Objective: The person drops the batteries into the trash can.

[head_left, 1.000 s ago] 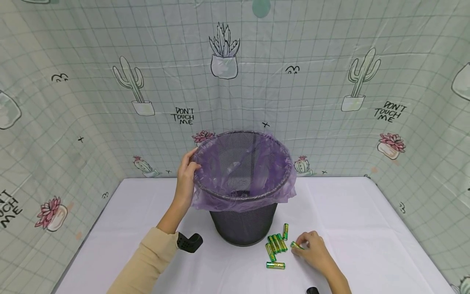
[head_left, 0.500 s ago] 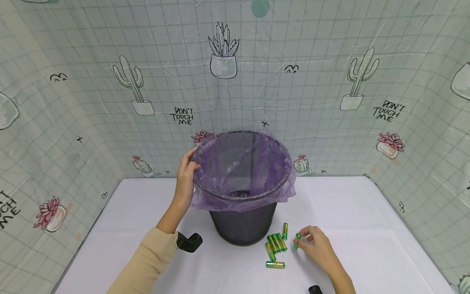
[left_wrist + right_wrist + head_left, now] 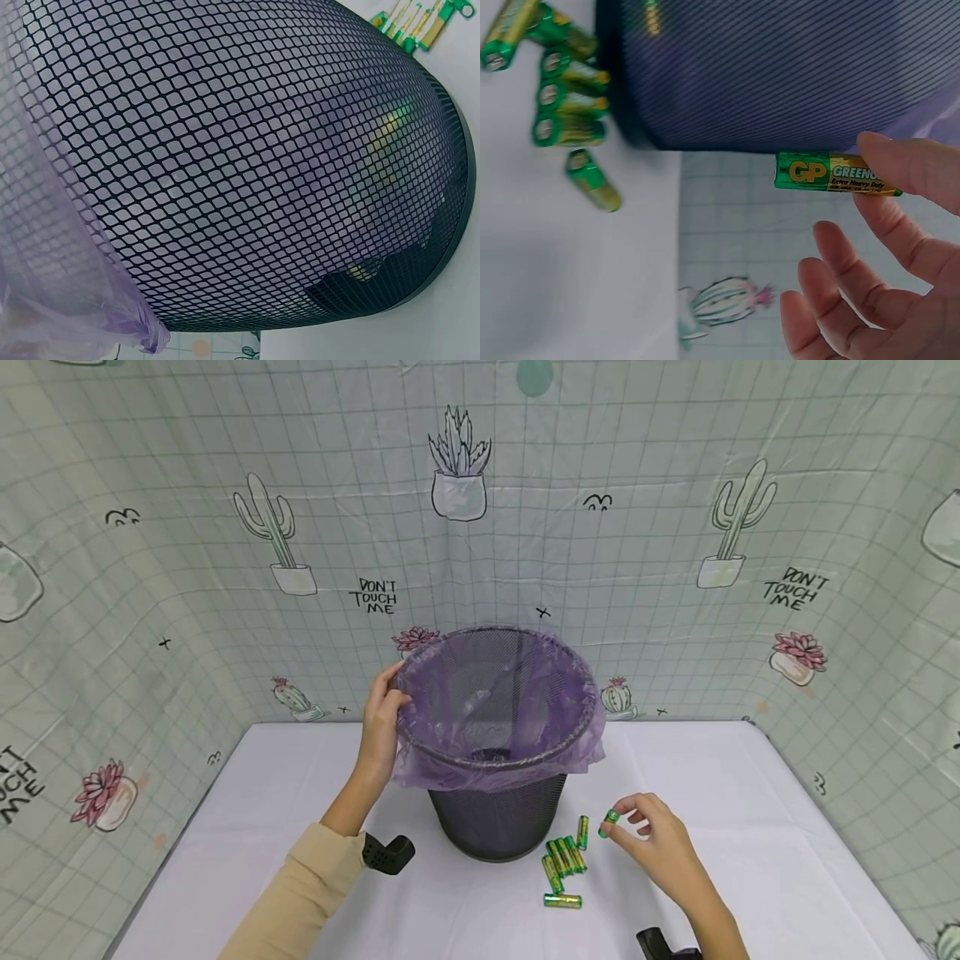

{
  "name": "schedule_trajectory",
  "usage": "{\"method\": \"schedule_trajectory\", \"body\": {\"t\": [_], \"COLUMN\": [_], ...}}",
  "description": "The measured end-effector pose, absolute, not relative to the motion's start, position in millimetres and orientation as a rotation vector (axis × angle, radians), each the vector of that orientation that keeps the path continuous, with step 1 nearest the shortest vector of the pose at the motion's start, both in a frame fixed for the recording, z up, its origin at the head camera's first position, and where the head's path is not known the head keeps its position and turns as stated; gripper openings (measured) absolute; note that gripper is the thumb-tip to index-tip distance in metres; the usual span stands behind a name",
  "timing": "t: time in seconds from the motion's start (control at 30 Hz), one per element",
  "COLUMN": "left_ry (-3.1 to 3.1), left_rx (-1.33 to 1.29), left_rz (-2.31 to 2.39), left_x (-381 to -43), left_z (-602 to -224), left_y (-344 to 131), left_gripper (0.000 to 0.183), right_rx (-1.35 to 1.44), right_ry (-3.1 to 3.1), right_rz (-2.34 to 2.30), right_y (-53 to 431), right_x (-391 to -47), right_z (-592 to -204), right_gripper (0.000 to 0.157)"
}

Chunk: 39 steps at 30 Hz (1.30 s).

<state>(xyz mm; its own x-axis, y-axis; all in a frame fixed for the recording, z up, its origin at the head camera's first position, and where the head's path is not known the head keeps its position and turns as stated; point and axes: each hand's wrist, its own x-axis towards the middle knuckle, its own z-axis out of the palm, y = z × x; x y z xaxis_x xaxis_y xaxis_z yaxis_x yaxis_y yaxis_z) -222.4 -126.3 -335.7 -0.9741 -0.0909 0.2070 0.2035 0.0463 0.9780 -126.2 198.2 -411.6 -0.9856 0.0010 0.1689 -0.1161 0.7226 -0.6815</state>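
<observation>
Backing a white table (image 3: 727,843), cactus-print sheeting (image 3: 585,560), left fingers (image 3: 383,679) gripping bin (image 3: 498,822), right fingers (image 3: 892,224) pinching battery (image 3: 808,172)

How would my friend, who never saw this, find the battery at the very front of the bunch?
Find the black mesh wastebasket wearing a purple bin liner. Beside it, toward the right hand, green-and-gold batteries lie on the white tablecloth. The front battery sits lowest of them in the head view and lies crosswise, left to right, while its neighbours point more away.
</observation>
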Motion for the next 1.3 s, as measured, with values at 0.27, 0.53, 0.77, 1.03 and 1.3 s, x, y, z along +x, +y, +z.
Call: {"method": "schedule_trajectory", "body": {"t": [0.27, 0.53, 0.77, 1.03, 1.3], "left_ry": [-2.113, -2.114, -2.108, -2.124, -2.127], "left_rx": [-0.121, -0.121, -0.117, -0.12, -0.125], "left_rz": [-2.021, -2.019, -2.025, -2.005, -1.999], "left_x": [-222.5, -222.6, -223.2, -223.9, -224.0], "left_z": [-336.1, -335.2, -334.7, -335.4, -336.3], "left_y": [-126.4, -126.3, -126.2, -127.8, -127.7], "left_gripper": [0.054, 0.054, 0.054, 0.053, 0.053], "right_rx": [0.239, 0.375, 0.529, 0.597, 0.642], "right_ry": [-2.68, -2.558, -2.446, -2.391, -2.367], "right_rz": [1.046, 1.015, 1.011, 0.994, 1.014], "right_y": [190.4, 182.5, 175.5, 166.7, 159.3], "right_x": [-124.9, -122.5, -119.1, -118.5, -122.0], "right_z": [-372.0, -341.9, -323.6, -305.3, -295.0], "right_gripper": [0.017, 0.021, 0.025, 0.024, 0.022]}}
